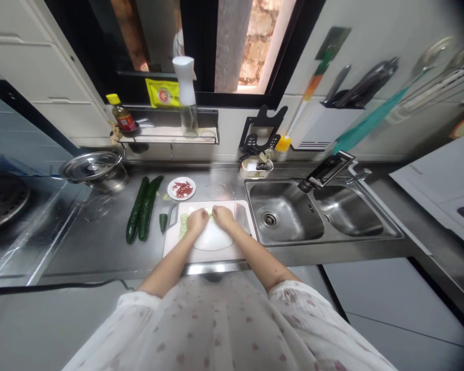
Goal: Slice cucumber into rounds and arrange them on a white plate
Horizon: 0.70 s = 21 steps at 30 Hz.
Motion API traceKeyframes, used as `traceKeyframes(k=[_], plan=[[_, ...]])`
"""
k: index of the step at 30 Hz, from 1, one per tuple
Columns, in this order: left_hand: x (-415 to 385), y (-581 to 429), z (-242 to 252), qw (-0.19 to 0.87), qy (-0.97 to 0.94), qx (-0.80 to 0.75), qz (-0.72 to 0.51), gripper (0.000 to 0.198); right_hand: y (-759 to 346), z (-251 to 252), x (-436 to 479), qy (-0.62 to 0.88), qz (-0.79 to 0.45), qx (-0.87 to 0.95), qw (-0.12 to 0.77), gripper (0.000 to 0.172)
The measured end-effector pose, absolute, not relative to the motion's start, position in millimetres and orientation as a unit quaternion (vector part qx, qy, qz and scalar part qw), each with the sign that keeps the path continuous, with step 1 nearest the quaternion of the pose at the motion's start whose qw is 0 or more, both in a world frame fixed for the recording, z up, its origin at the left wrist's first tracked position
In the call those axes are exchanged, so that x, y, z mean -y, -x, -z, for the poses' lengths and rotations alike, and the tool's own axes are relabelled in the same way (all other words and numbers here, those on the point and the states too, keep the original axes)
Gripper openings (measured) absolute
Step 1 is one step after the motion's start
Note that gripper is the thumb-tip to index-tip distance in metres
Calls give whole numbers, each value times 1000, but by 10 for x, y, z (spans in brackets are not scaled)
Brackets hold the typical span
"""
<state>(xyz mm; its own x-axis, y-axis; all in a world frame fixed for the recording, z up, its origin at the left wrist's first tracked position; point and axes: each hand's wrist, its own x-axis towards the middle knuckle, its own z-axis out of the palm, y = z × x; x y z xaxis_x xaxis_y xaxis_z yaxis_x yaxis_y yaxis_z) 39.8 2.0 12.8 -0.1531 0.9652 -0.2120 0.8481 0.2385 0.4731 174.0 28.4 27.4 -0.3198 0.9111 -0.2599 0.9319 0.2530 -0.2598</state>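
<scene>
My left hand (198, 220) and my right hand (223, 216) are close together above a white plate (212, 239). Both have curled fingers, pinching a pale green cucumber slice (210, 212) between them; the fingertips are small and partly hidden. Under the plate lies a white cutting board (172, 246). A row of cucumber slices (183, 224) lines the board's left side, beside my left hand. To the right of my right hand, a flat greyish blade-like shape (240, 214) rests on the board. A dark green cucumber end (163, 222) is just off the board's left edge.
Two whole cucumbers (142, 210) lie left of the board. Behind it stands a small plate (181, 189) with chopped red bits. A lidded steel pot (96, 170) is at the back left. The double sink (286, 211) and its black faucet (327, 172) are on the right.
</scene>
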Motion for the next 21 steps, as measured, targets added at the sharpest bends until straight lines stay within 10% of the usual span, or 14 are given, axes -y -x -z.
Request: traceKeyframes(k=[21], plan=[[48, -361, -116, 184, -680, -700, -118, 25, -1733, -214, -292, -565, 150, -810, 54, 28]])
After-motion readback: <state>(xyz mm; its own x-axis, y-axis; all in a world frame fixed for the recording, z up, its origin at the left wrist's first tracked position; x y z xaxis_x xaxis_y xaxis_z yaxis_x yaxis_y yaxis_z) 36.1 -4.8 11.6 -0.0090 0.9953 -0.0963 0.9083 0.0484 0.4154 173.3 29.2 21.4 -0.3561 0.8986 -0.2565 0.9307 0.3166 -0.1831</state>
